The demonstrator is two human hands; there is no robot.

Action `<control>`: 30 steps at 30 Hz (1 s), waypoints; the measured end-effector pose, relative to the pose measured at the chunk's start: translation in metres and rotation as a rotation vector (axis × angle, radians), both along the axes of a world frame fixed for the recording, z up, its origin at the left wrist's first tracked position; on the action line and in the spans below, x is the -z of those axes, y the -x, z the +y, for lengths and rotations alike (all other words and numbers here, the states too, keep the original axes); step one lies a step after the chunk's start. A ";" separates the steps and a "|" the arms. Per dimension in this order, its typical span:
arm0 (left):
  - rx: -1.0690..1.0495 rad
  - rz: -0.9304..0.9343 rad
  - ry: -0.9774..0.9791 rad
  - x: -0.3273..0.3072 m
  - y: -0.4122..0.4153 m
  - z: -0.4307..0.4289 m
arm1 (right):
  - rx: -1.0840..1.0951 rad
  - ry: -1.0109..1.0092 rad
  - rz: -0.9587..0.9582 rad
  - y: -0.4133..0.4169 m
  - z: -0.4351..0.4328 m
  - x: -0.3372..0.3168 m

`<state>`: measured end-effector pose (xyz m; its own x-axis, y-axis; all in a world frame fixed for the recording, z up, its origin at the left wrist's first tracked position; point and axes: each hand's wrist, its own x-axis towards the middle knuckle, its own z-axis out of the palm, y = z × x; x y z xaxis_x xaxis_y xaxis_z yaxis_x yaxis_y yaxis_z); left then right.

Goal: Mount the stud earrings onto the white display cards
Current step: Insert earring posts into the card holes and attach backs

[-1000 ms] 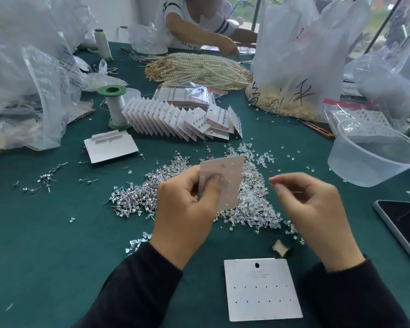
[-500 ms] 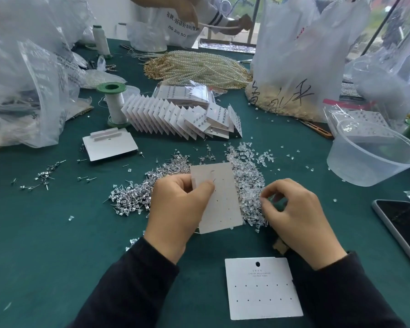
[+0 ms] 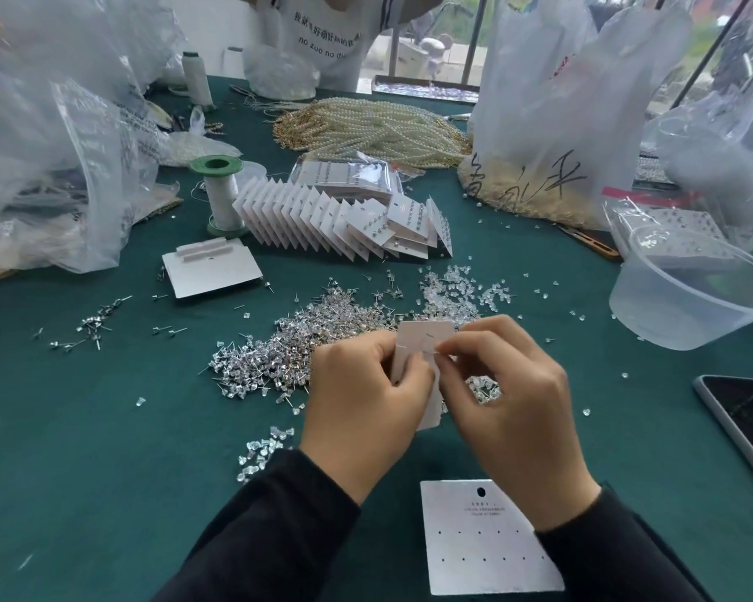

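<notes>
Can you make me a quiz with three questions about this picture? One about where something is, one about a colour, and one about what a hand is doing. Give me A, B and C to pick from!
1. Where is the blank card with two rows of holes?
A. flat on the table by the right sleeve
B. inside a plastic bowl
C. on top of the pearls

2. What colour is the cap of the spool left of the row of filled cards?
A. orange
B. green
C. pink

3. What is the left hand doing?
A. lying flat on the table
B. holding a phone
C. gripping a white card

Answers:
1 A: it lies flat on the cloth, right next to the sleeve.
2 B: the cap is green above white thread.
3 C: its fingers curl round the card, raised over the stud pile.
</notes>
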<state>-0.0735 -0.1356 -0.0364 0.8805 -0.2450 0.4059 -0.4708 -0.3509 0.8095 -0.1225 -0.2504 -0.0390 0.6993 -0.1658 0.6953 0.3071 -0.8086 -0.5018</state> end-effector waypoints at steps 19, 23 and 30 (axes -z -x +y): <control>-0.040 -0.131 -0.067 0.000 0.002 0.001 | -0.013 -0.102 -0.023 0.002 0.004 0.002; -0.035 -0.145 -0.105 -0.001 0.003 0.002 | -0.016 -0.089 -0.024 0.001 0.004 0.003; 0.041 -0.184 -0.105 -0.004 0.004 0.002 | 0.077 0.077 -0.105 0.002 0.004 0.008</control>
